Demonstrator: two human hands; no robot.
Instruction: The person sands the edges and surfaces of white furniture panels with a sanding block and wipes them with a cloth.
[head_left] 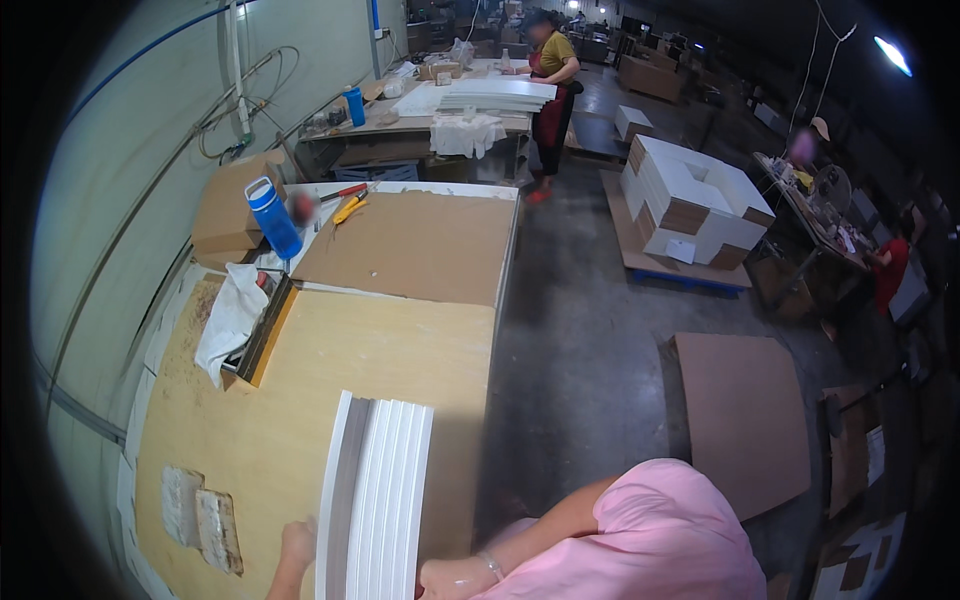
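A bundle of long white strips (388,490) lies lengthwise on the pale wooden tabletop (400,345), its near end cut off by the lower edge. The strips sit side by side, and the leftmost stands higher than the others. Against the bundle's left side is my left hand (295,545), curled, its fingertips hidden by the strip. Low on the opposite side, my right hand (452,578) closes on the bundle's edge; its fingers are partly out of sight. A bracelet circles my right wrist, below a pink sleeve.
Two worn, taped blocks (218,530) lie left of my left hand. Farther off are a white cloth (232,318) over a narrow tray, a blue bottle (275,222), yellow-handled cutters (350,208) and a cardboard sheet (410,240). A person (553,80) stands at the far table.
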